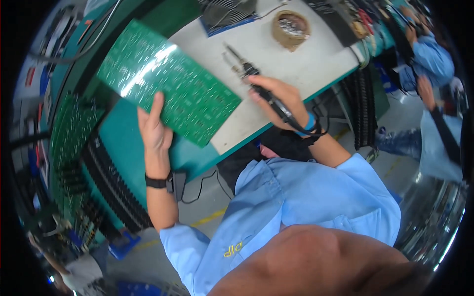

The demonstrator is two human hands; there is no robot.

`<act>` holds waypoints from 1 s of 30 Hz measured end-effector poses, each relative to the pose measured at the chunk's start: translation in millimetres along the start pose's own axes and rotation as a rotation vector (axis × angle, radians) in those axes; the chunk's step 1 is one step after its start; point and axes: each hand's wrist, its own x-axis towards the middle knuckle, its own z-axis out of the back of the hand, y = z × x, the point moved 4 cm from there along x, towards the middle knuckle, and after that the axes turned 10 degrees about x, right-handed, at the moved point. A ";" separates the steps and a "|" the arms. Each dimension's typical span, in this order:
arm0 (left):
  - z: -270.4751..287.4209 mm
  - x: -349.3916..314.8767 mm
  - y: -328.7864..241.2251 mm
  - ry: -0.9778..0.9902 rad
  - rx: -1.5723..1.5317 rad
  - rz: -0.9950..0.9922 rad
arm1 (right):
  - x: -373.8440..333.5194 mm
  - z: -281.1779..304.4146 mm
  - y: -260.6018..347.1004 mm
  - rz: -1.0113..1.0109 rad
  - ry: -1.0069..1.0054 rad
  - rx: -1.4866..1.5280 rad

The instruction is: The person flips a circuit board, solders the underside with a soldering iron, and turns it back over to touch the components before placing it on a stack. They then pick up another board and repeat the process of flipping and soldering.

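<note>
A green circuit board (192,96), dotted with many small bright solder points, is raised at a tilt over the bench. My left hand (155,128) grips its lower left edge, thumb on the upper face and the other fingers hidden beneath. To the right, my right hand (281,101) is closed around a black soldering iron (250,69). A thin metal guide runs beside the iron's tip, which points up and left, apart from the board. The iron's cable loops back past my right wrist, where a blue band (310,123) sits.
A fan with a round grille (228,12) stands at the bench's far side, near a tan round container (290,30) of shiny bits. Black slotted racks (116,180) and more green boards (74,126) stand at left. Another black rack (364,111) is at right, with people (432,59) beyond.
</note>
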 end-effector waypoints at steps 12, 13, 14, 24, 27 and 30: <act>-5.0 -7.0 -0.1 0.046 -0.003 0.047 | -5.2 -5.4 -8.3 -0.071 0.026 0.070; -5.5 -6.9 -0.6 0.055 -0.001 0.055 | -4.8 -5.5 -8.9 -0.069 0.028 0.069; -5.9 -7.0 -0.9 0.065 0.001 0.063 | -4.5 -5.6 -9.2 -0.065 0.029 0.068; -6.9 -8.8 -0.1 0.099 0.002 0.076 | -2.4 -4.4 -5.6 -0.070 0.024 0.056; -8.4 -9.6 -0.7 0.103 0.014 0.067 | -3.5 -4.5 -6.9 -0.082 0.030 0.060; -7.8 -9.7 0.8 0.103 0.026 0.061 | -3.8 -4.1 -6.5 -0.093 0.029 0.063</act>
